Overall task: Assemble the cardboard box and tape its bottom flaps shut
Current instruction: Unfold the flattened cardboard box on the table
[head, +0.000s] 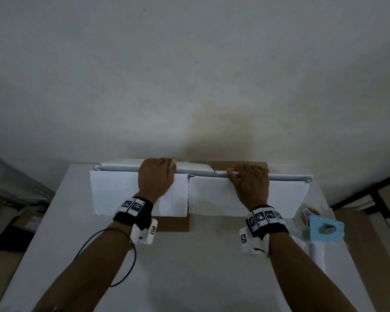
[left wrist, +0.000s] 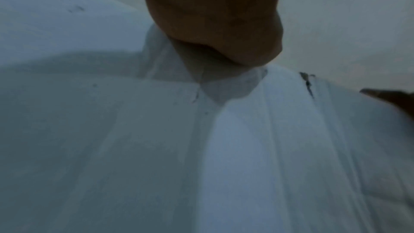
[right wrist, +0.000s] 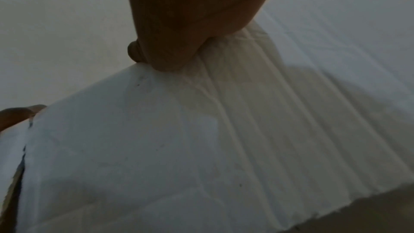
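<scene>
the cardboard box [head: 198,194], still flat, lay on the table [head: 189,278] with its long axis running left to right, its far edge toward the wall. both hands gripped that far edge: the left hand [head: 157,176] left of the slit between the two near flaps, the right hand [head: 249,180] right of it, fingers curled over. the tape dispenser [head: 324,230] sat just right of the box, nearer the right hand. opening the box likely meant pulling that edge up.

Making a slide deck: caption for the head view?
Both hands, left hand and right hand, grip the flattened white cardboard box beside a tape dispenser.
</scene>
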